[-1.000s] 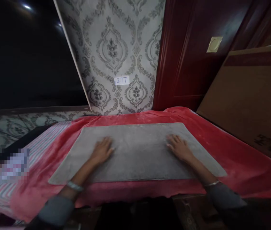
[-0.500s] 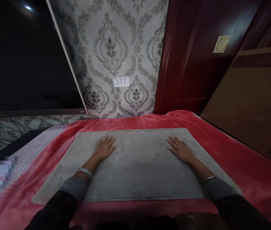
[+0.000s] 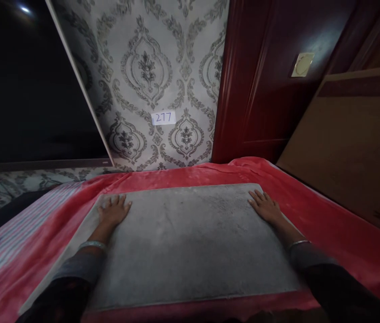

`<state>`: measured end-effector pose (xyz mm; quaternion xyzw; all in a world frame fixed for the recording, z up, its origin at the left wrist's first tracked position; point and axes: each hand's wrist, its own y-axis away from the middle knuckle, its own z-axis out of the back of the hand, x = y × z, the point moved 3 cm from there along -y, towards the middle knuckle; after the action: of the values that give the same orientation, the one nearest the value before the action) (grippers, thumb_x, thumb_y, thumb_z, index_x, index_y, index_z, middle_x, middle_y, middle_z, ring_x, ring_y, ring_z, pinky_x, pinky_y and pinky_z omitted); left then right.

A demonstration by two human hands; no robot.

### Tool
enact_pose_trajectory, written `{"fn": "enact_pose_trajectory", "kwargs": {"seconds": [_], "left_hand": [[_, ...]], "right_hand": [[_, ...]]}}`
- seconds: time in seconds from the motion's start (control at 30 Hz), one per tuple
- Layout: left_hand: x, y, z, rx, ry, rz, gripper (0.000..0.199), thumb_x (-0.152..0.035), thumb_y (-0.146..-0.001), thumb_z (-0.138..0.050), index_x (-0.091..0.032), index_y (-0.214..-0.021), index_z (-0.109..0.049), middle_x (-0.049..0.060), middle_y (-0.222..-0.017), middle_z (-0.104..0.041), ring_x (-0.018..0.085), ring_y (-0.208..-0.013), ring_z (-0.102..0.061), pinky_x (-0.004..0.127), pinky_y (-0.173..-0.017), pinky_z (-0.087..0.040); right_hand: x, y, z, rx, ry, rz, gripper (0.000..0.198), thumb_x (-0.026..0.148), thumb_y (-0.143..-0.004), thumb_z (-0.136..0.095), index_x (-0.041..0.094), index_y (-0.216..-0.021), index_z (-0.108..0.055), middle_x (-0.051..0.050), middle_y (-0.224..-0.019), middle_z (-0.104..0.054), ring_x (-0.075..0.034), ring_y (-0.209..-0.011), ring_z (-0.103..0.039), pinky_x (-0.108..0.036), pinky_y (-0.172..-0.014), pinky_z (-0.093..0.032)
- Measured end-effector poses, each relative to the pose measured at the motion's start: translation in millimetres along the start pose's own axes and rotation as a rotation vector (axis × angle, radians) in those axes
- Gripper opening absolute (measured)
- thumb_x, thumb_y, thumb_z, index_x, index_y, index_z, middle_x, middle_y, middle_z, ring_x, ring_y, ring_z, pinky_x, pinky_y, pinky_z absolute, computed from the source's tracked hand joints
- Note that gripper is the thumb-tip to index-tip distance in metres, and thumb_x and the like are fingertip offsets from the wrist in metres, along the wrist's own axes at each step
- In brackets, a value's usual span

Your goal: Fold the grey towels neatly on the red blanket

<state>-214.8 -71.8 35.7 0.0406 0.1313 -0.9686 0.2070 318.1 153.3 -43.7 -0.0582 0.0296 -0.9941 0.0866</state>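
Observation:
A grey, plush-looking rectangular mat (image 3: 190,242) lies spread out flat on a red blanket (image 3: 314,206). My left hand (image 3: 114,210) rests palm down near the mat's far left corner, fingers spread. Near the far right corner, my right hand (image 3: 265,206) lies flat on the mat beside its right edge, fingers stretched out. Neither hand grips anything. My forearms cover parts of the mat's left and right sides.
Behind the blanket stands a patterned wall with a paper label (image 3: 163,117) reading 277. A dark television screen (image 3: 32,89) is at left, above striped cloth (image 3: 42,215). At right a large cardboard box (image 3: 351,148) leans by a dark red door panel (image 3: 270,89).
Both hands have slid outward over the mat, the left toward its left edge and the right toward its right edge. The view has shifted slightly.

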Motion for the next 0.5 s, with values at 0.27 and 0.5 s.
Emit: {"fn": "enact_pose_trajectory", "kwargs": {"seconds": [0.27,0.5], "left_hand": [[-146,-8,-56,0.226,0.055,-0.478,0.057,-0.048,-0.099,-0.044,-0.028,-0.152,-0.039,0.009,-0.164,-0.03,0.029,-0.152,-0.024,0.056,-0.121,-0.021],[-162,-19,-79,0.286,0.065,-0.5,0.061,-0.054,-0.1,-0.031,-0.027,-0.155,-0.035,0.008,-0.164,-0.027,0.028,-0.153,-0.02,0.055,-0.123,-0.014]], "right_hand": [[176,25,15,0.005,-0.051,0.584,0.056,0.044,-0.102,-0.029,0.028,-0.155,-0.036,-0.007,-0.164,-0.028,-0.028,-0.152,-0.022,-0.055,-0.118,-0.024],[193,10,-4,0.056,-0.061,0.657,0.058,0.051,-0.102,-0.027,0.029,-0.155,-0.037,-0.006,-0.163,-0.032,-0.027,-0.15,-0.026,-0.055,-0.119,-0.023]]}}
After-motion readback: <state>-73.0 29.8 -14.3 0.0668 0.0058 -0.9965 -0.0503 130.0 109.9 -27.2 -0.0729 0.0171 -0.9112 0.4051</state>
